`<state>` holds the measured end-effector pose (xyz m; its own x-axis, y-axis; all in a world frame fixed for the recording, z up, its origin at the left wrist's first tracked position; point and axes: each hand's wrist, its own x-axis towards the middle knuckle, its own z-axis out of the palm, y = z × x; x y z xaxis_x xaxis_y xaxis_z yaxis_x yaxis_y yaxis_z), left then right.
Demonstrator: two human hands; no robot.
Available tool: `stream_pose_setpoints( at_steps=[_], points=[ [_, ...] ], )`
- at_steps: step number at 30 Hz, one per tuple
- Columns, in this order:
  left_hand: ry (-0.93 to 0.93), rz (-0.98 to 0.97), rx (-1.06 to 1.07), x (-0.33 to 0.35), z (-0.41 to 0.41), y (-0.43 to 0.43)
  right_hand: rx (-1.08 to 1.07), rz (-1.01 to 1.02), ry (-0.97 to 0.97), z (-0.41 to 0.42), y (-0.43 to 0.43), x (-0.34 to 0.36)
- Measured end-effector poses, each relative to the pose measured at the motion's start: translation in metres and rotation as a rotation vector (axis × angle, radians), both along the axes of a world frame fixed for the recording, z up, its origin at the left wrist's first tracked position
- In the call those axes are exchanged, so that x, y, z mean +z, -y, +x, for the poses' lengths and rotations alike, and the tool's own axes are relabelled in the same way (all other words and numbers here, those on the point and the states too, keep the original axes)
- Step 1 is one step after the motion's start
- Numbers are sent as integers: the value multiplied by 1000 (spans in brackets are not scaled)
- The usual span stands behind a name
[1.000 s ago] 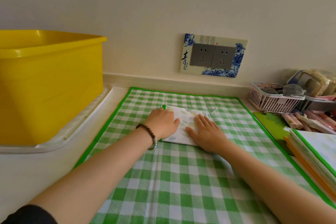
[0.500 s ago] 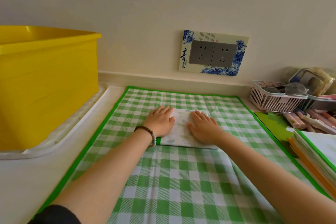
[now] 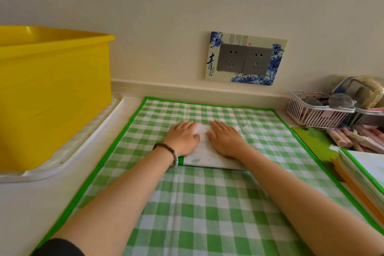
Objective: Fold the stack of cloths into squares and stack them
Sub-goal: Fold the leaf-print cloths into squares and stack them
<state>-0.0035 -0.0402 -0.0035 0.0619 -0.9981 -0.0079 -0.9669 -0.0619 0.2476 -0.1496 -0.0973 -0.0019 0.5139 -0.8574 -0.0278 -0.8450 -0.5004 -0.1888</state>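
Note:
A folded white cloth with a faint print and a green edge (image 3: pixel 204 155) lies on the green checked mat (image 3: pixel 207 203), near its far half. My left hand (image 3: pixel 182 137), with a bead bracelet at the wrist, lies flat on the cloth's left side, fingers straight. My right hand (image 3: pixel 225 138) presses flat on its right side. Both hands cover most of the cloth; only a strip between them and the near edge show. A stack of cloths (image 3: pixel 365 176) with green and orange edges sits at the right edge of the view.
A big yellow tub (image 3: pixel 49 93) stands on a white tray (image 3: pixel 68 156) at the left. A pink basket (image 3: pixel 318 112) with glasses and several wrapped sticks (image 3: pixel 353 137) crowd the back right corner. A wall socket (image 3: pixel 245 58) is behind the mat.
Both hands slid farther along the cloth and closer together, the left one flattening out. The cloth lies flatter under them. My head moved a little, shifting the view.

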Motion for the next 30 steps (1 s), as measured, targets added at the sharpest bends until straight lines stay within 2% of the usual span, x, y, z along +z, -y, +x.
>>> stream_pose_setpoints(
  at_steps=[11, 13, 16, 19, 22, 25, 30],
  points=[
    [-37, -8, -11, 0, 1, -4, -116, 67, 43, -47, 4, 5],
    [-104, -35, -2, 2, 2, -7, -148, 127, 164, -48, 1, 11],
    [-203, -42, 36, 4, 5, -16, -202, 247, 489, -58, -4, 21],
    [-205, -5, 52, 3, 8, -31, -260, 307, 618, -74, -6, 33],
    [-228, 2, 82, 1, 11, -45, -307, 408, 554, -86, -10, 40],
    [-144, -4, 113, -5, 10, -54, -296, 497, 445, -87, -18, 47],
    [-48, -13, 145, -8, 3, -58, -390, 440, 355, -72, -27, 47]
  ],
)
